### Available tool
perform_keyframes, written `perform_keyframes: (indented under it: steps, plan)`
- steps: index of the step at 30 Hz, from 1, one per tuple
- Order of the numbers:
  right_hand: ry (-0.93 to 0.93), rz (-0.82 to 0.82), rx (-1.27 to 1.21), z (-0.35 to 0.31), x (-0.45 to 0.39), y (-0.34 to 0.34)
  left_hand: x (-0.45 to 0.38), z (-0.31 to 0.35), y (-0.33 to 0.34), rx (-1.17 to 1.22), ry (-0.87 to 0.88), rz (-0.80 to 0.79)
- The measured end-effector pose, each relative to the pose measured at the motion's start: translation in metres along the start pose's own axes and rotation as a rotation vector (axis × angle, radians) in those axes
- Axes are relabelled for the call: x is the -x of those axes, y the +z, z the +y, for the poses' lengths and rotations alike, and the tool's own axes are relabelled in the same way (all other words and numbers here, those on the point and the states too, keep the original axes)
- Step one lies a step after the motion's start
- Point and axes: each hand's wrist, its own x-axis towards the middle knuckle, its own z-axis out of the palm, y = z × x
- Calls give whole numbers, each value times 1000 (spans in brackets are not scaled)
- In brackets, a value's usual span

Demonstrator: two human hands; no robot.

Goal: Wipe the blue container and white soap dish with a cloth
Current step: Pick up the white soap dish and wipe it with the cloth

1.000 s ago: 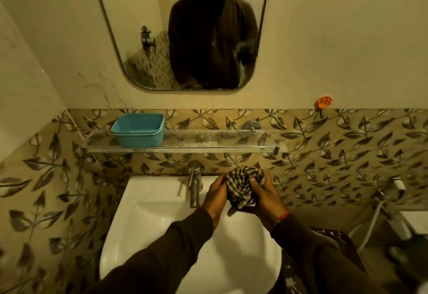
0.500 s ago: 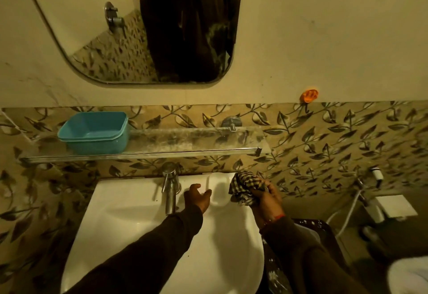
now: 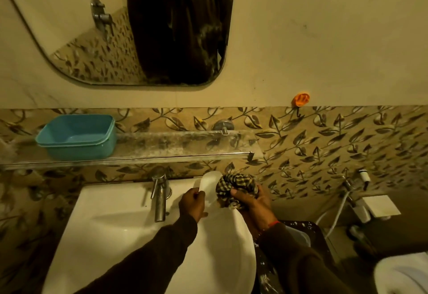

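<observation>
Left hand (image 3: 192, 203) gripped the white soap dish (image 3: 209, 186) by its near edge, tilted up over the back right corner of the sink (image 3: 115, 224). Right hand (image 3: 251, 202) clenched a bunched checkered cloth (image 3: 235, 185), pressed against the dish's right side. Tap (image 3: 159, 194) sat just left of the left hand. Blue container (image 3: 77, 135) sat on the glass shelf (image 3: 176, 145) above, at its left end, well apart from both hands. Mirror (image 3: 115, 27) above the shelf.
</observation>
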Motion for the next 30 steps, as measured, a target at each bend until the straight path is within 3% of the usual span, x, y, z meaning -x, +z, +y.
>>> perform_keyframes:
  steps: [4,7,14,16,19,22,26,30]
  plan:
    - [-134,-47,463,-2,8,22,27,3,-11,608,-143,-275]
    - [-198,-148,624,-7,14,37,37,11,-32,793,-159,-367]
    - [-376,-441,989,-9,42,74,54,31,-71,800,-110,-549]
    - [-526,-473,1112,-6,50,83,64,32,-73,797,-85,-567]
    - [-973,-379,1500,-9,55,95,83,37,-71,821,-79,-625]
    - [-1244,-209,1676,-11,59,108,93,46,-73,800,-46,-598]
    - [-1283,-72,1707,-12,67,127,96,55,-79,793,-6,-527]
    - [-1233,-128,1700,-11,72,138,97,54,-88,809,-16,-555]
